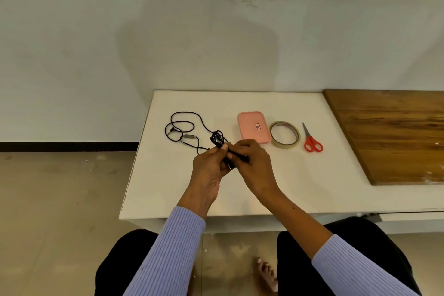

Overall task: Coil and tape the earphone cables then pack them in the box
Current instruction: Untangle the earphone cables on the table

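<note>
A black earphone cable lies in loose loops on the white table, its plug end at the far left. Part of the cable is gathered into a small coil just above my hands. My left hand pinches the coil's lower end between thumb and fingers. Touching it from the right, my right hand also holds the cable with curled fingers. A closed pink box sits just behind my right hand. The clear tape roll lies to the right of the box.
Red-handled scissors lie right of the tape. A wooden board covers the table's right part. The table's left edge drops to a tiled floor. My knees and a bare foot show below the front edge.
</note>
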